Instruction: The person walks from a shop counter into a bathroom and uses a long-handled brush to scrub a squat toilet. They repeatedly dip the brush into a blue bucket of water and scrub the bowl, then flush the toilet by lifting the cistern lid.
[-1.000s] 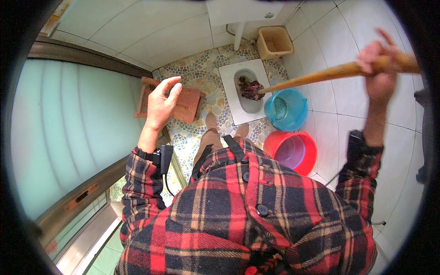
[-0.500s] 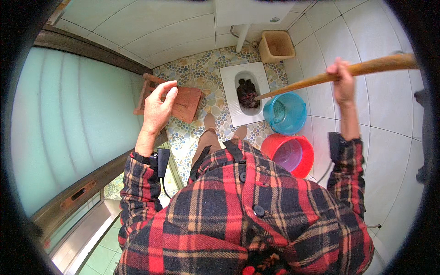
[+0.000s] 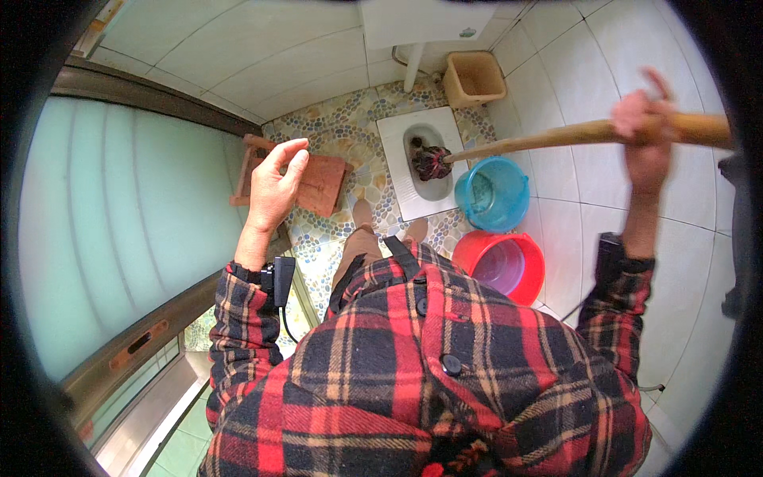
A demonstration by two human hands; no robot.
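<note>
My right hand [image 3: 645, 127] is wrapped round the thick wooden handle of a mop [image 3: 548, 141], near its upper end at the right; some finger edges are blurred. The handle slants down to the left. Its dark, reddish mop head [image 3: 431, 162] lies bunched inside the bowl of a white squat toilet [image 3: 408, 203]. My left hand [image 3: 276, 183] is raised at the left with nothing in it, thumb and fingers apart and bent. It hangs above a reddish wooden stool [image 3: 323, 191] without visibly gripping it.
A blue bucket [image 3: 520, 191] stands right of the toilet, with a red basin [image 3: 534, 274] nearer me. A beige bin [image 3: 474, 78] sits in the far corner below a white cistern [image 3: 421, 22]. At left is a frosted glass door [image 3: 135, 207]; at right, a tiled wall [image 3: 675, 171].
My right hand has moved right and slightly outward, drawing the handle with it. The mop head has shifted and gathered in the bowl. My left hand stays almost still.
</note>
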